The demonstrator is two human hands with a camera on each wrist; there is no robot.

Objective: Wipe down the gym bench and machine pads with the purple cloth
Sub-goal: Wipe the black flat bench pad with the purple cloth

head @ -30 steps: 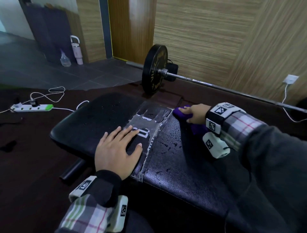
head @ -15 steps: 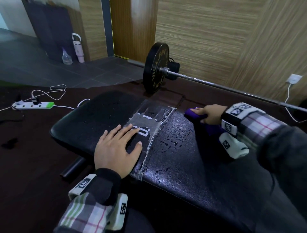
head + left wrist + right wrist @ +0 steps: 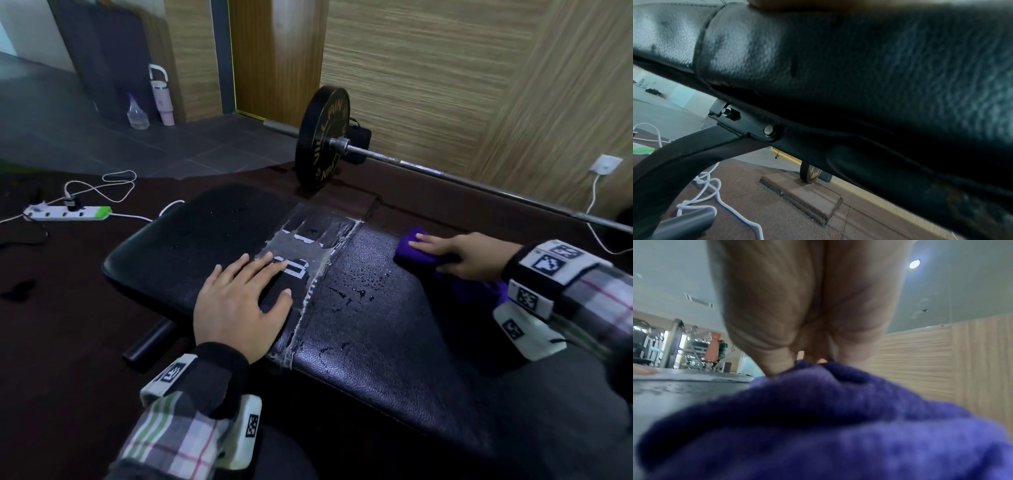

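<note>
The black padded gym bench lies across the head view, with a grey taped seam and water droplets beside it. My left hand rests flat on the pad at the seam, fingers spread and straight. Near the bench's far edge my right hand presses the purple cloth onto the pad with extended fingers. The cloth bunches under the palm in the right wrist view. The left wrist view shows only the pad's side and the frame leg.
A barbell with a black plate lies on the floor just behind the bench, its bar running right. A power strip with white cables sits on the floor at left. A spray bottle and pink tumbler stand by the far wall.
My right hand has slid the purple cloth to the right along the far edge, away from the taped seam, and its fingers have straightened. The left hand has stayed put.
</note>
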